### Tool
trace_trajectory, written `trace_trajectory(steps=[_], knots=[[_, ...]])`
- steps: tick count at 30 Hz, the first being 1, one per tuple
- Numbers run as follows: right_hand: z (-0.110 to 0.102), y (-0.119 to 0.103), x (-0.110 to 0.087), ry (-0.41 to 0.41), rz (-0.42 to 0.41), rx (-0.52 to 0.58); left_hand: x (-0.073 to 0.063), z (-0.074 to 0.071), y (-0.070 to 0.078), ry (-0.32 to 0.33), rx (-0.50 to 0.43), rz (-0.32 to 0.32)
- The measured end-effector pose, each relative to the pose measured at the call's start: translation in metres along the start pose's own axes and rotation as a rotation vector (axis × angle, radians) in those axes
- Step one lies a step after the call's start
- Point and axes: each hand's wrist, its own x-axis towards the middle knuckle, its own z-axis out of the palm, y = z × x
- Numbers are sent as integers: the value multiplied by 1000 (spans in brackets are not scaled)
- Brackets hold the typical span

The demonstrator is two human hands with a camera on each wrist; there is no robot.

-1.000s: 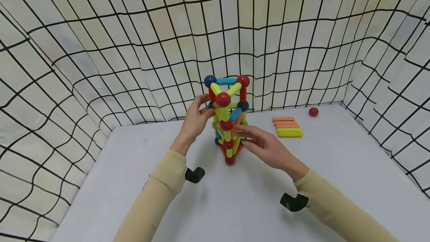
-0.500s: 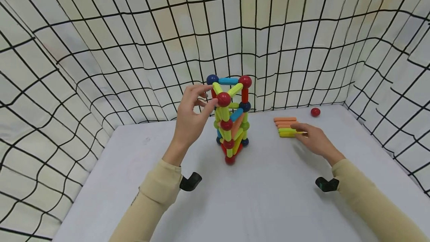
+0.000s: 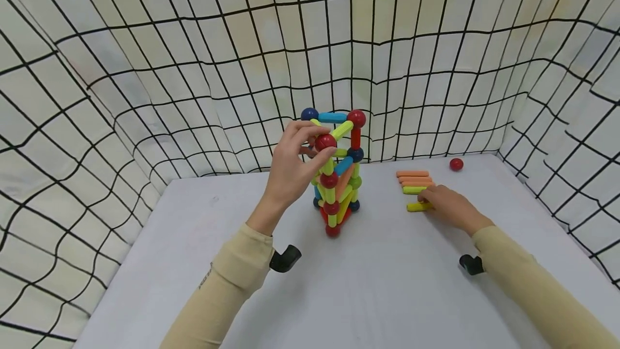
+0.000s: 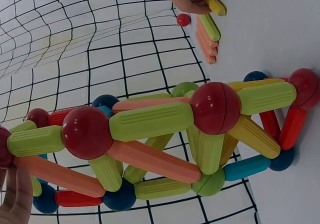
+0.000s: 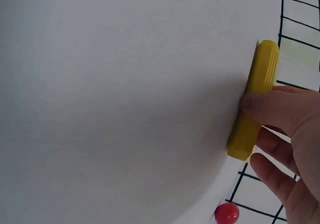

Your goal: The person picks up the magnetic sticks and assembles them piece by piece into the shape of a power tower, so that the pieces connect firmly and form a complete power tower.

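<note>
A tall tower of coloured rods and balls (image 3: 331, 180) stands on the white table. My left hand (image 3: 293, 163) pinches the red ball (image 3: 325, 142) at its near top corner, thumb on one side and fingers on the other. In the left wrist view the tower's rods and balls fill the middle, with my left fingertips (image 4: 17, 189) at the far left edge. My right hand (image 3: 451, 206) pinches a yellow rod (image 5: 255, 99) between thumb and fingers, just in front of the row of loose rods.
Several orange rods (image 3: 414, 178) and a lime rod (image 3: 413, 190) lie side by side on the table, right of the tower. Farther back sits a loose red ball (image 3: 456, 164). A white wall with a black grid (image 3: 271, 47) encloses the table's back and sides.
My right hand has left the tower, reached the rods at right and drawn the yellow one toward me. My left hand has risen from the tower's side to its top red ball.
</note>
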Motion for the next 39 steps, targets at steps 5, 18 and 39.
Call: trace_trajectory(steps=[5,18,39], knots=[[-6,-18,11,30,-70,110,-2,1,2,15,-4,-34],[-84,-145,19,168,114,1055,-3,5,5,31,-20,-50],[-88,-187,46,270,148,1217,-3,4,5,16,-31,-73]])
